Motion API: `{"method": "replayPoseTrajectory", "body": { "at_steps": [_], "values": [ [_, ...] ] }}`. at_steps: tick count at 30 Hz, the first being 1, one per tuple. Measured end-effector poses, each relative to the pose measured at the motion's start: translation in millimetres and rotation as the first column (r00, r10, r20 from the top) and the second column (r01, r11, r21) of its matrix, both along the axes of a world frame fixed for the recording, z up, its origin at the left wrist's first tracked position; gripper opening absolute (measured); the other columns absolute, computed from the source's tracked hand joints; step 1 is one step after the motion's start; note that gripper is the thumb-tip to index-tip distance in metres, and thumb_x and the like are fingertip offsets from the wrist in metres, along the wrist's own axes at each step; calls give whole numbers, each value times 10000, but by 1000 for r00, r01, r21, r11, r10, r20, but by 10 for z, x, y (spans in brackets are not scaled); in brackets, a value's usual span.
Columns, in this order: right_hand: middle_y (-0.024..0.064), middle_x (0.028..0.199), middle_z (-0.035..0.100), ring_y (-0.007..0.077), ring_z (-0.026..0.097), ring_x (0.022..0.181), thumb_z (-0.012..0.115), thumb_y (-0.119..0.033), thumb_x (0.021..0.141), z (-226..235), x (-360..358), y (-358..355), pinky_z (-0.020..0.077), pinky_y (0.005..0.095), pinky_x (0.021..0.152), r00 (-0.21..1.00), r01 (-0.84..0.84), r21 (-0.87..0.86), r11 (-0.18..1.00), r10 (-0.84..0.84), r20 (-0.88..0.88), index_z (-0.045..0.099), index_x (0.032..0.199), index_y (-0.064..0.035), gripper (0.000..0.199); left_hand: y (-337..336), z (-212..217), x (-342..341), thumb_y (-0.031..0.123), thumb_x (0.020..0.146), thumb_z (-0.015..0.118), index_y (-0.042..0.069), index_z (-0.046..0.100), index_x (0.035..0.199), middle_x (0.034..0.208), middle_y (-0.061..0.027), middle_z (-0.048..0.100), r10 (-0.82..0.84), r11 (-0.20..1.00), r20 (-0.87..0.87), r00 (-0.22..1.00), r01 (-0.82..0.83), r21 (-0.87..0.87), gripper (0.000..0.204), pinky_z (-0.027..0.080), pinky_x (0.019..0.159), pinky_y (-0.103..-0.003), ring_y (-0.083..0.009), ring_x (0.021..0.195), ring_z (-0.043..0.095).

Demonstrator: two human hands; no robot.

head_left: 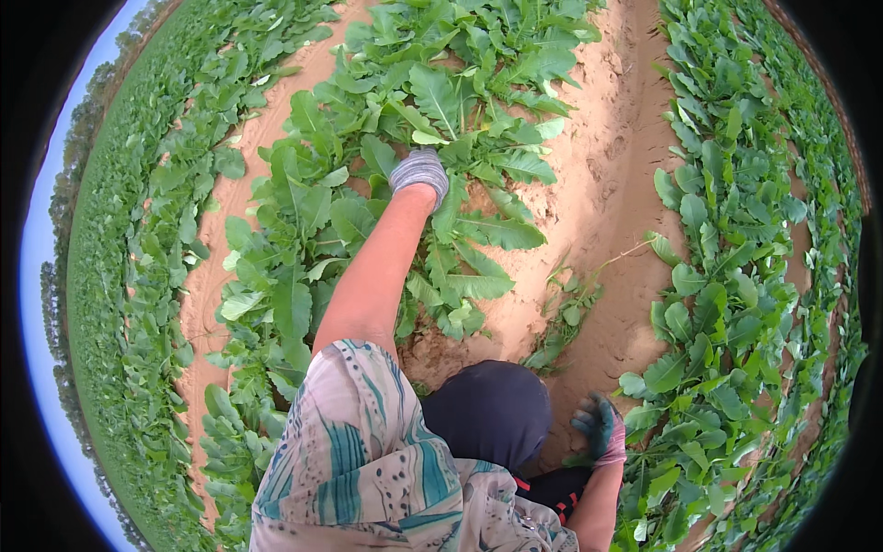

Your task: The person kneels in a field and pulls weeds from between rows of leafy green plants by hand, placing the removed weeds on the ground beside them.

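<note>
My left hand (419, 177), in a grey striped glove, reaches forward into the leafy row and looks closed, low among the stems. Its fingertips are hidden by leaves, so what they grip cannot be made out. Just right of it spreads a plant with long toothed leaves (497, 232). My right hand (600, 429), in a glove with dark green fingers and a pink cuff, hangs low beside my dark-clad knee (489, 414). Its fingers are loosely bent and somewhat apart, and nothing shows in them. Green crop leaves (676, 370) grow close to its right.
A sandy furrow (635, 138) runs away between my row and the row of plants (727, 230) at right. A small heap of wilting greenery (563, 317) lies on the soil ahead of my knee. Another sandy strip (216, 304) runs along the left.
</note>
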State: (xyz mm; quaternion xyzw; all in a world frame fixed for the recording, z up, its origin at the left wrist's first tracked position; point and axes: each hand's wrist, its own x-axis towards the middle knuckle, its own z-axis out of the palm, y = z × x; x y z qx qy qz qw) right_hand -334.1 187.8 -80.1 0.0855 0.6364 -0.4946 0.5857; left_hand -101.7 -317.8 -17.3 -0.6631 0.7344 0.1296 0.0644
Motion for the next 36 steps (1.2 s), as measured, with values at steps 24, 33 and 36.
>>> {"method": "replayPoseTrajectory", "body": {
  "at_steps": [24,33,36],
  "values": [
    [121,1058,616,239,623,845,625,-435,881,7,-11,24,543,375,753,1000,-1,-37,999,2,22,478,1313,-26,613,61,-59,-68,169,985,337,39,534,1286,1268,-182,581,-117,992,181,976,106,68,382,511,869,-483,-315,1099,620],
    [142,1081,604,243,620,858,602,-422,897,6,-18,17,546,384,761,999,-6,-45,999,8,43,449,1323,-5,615,-199,41,-42,113,851,559,86,706,1077,1163,-144,661,-202,977,276,940,172,130,272,522,847,-478,-316,1075,641],
    [139,1068,608,238,618,847,603,-428,895,15,2,1,542,376,753,999,-10,-44,999,12,34,448,1318,-1,621,-224,28,11,138,852,551,91,695,1095,1161,-161,653,-162,982,225,961,135,131,286,520,854,-465,-325,1067,640]
  ]
}}
